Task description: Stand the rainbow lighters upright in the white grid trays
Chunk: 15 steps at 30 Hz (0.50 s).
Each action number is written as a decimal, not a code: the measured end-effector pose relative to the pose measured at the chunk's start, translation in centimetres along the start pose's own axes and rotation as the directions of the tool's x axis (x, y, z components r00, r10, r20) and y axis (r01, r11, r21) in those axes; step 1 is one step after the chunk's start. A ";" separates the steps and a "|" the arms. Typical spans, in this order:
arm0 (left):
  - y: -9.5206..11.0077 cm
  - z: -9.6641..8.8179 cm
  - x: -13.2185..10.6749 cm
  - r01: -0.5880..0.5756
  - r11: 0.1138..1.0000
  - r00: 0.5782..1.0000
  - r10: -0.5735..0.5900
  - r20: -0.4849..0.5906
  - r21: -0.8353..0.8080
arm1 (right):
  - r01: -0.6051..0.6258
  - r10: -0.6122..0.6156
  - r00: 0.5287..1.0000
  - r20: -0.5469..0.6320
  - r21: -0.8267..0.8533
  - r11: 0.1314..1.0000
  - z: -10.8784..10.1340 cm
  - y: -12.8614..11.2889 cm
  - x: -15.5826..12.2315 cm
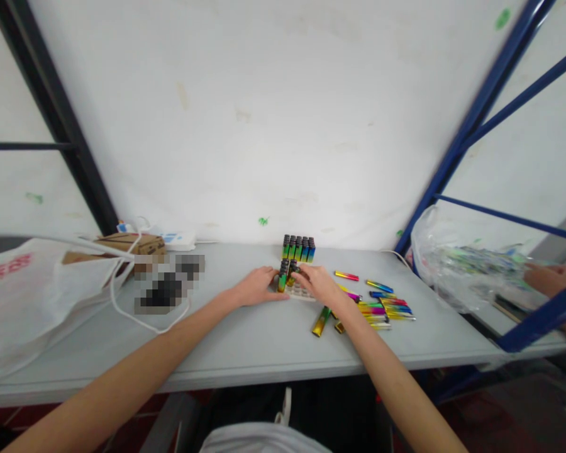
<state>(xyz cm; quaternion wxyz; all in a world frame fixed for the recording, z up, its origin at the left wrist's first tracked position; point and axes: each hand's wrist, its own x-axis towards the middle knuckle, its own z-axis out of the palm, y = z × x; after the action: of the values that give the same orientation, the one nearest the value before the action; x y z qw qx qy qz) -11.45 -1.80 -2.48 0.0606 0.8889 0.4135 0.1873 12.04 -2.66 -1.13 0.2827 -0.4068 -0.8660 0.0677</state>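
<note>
A white gridded tray point(302, 290) lies on the table, with several black-topped, green-and-yellow lighters point(282, 282) upright at its left side. My left hand point(258, 286) grips the tray's left end, thumb along the front and fingers curled behind. From the right, my right hand point(317, 281) reaches over the tray, its fingertips closed on a dark-topped lighter point(291, 275) among the standing ones; the fingers partly cover it. Just behind stands a block of similar lighters point(299, 249) in green, yellow and blue. Shiny multicoloured lighter-shaped pieces point(375, 308) lie loose beside my right forearm.
A white plastic bag point(38, 296), a cardboard box point(139, 245) and a white cable point(116, 296) occupy the left side. Blue shelf posts point(453, 157) and a clear plastic bag point(434, 264) border the right. Another person's arm point(554, 280) shows at far right.
</note>
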 end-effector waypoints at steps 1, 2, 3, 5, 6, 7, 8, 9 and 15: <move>0.0 0.0 0.0 0.001 1.000 1.000 -0.001 0.001 -0.009 | 0.003 -0.003 1.000 0.019 0.005 1.000 -0.2 -0.1 0.0; 0.0 0.0 0.0 0.006 1.000 1.000 -0.006 0.000 -0.018 | 0.006 -0.006 0.999 0.042 0.018 1.000 -0.4 -0.2 0.1; -0.1 0.0 0.0 0.013 1.000 1.000 -0.013 -0.001 -0.024 | 0.007 -0.009 0.998 0.063 0.024 1.000 -0.6 -0.4 0.1; -0.2 0.1 0.0 0.026 1.000 1.000 -0.026 -0.001 -0.017 | -0.011 0.013 0.997 0.074 -0.029 1.000 -0.5 -0.6 0.3; -0.2 0.1 0.0 0.024 1.000 1.000 -0.024 0.001 -0.009 | -0.040 0.046 0.997 0.064 -0.088 0.995 -0.4 -0.7 0.4; -0.2 0.2 0.0 0.016 1.000 1.000 -0.016 0.002 -0.004 | -0.074 0.082 0.995 0.051 -0.153 0.986 -0.1 -0.8 0.5; -0.2 0.2 0.0 0.006 1.000 1.000 -0.006 0.000 -0.001 | -0.098 0.109 0.993 0.042 -0.207 0.973 0.1 -0.9 0.5; -0.2 0.2 0.0 -0.003 1.000 1.000 0.003 -0.002 -0.003 | -0.106 0.119 0.992 0.043 -0.236 0.966 0.3 -1.0 0.5; -0.1 -0.1 -0.1 0.002 1.000 1.000 -0.002 0.007 -0.013 | -0.037 0.038 0.999 0.016 -0.068 0.997 -1.4 0.3 -0.7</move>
<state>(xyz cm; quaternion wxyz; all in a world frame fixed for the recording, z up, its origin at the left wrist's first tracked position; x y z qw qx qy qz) -11.61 -1.81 -2.39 0.0680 0.8887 0.4130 0.1869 13.42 -3.14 -0.37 0.2600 -0.4319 -0.8624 0.0469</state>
